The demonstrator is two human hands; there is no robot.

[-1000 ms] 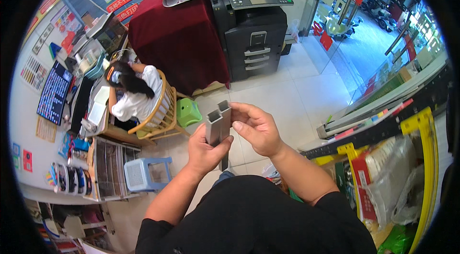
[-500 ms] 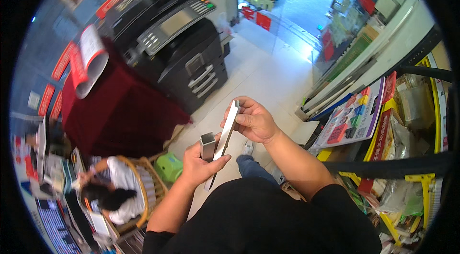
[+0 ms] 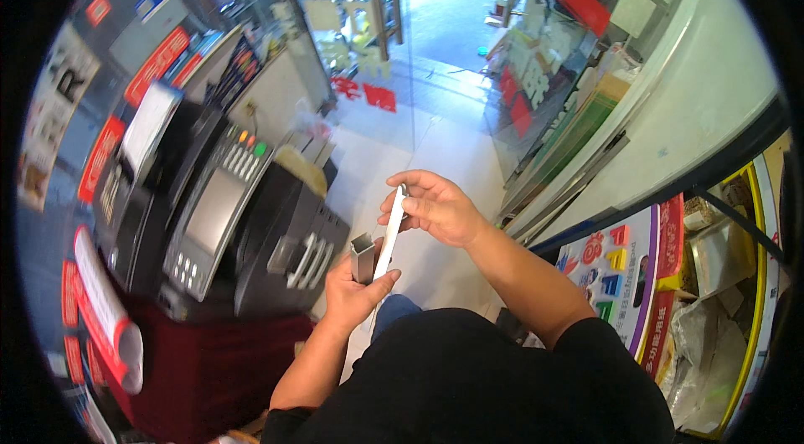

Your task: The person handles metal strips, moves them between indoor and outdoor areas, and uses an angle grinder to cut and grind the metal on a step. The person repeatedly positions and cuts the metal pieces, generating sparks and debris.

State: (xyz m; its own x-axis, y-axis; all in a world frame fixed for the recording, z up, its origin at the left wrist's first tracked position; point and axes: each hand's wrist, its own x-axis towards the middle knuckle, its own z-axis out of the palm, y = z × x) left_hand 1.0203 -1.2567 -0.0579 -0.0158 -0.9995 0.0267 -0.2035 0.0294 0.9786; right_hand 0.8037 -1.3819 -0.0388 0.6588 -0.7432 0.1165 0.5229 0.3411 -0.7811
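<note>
My left hand point(image 3: 345, 300) is closed around a short grey square metal tube point(image 3: 363, 261), whose hollow end points up. The lower part of a long, thin, shiny metal strip point(image 3: 390, 236) lies under the same thumb, next to the tube. With thumb and fingers, my right hand point(image 3: 445, 209) pinches the strip's upper end. The strip stands tilted, leaning slightly right at the top. Both hands are in front of my black shirt, above the pale floor; my palm hides the tube's lower end.
A large dark copier point(image 3: 209, 218) stands to my left beside a table with a dark red cloth point(image 3: 209, 360). Ahead are glass doors point(image 3: 343, 33) onto the street. At right, boards point(image 3: 578, 126) lean near a yellow-edged rack point(image 3: 758, 276) with packages.
My view has turned left and moved forward, bringing the copier and doors closer. The seated person at lower left has left the view. Both hands keep hold of the tube and strip.
</note>
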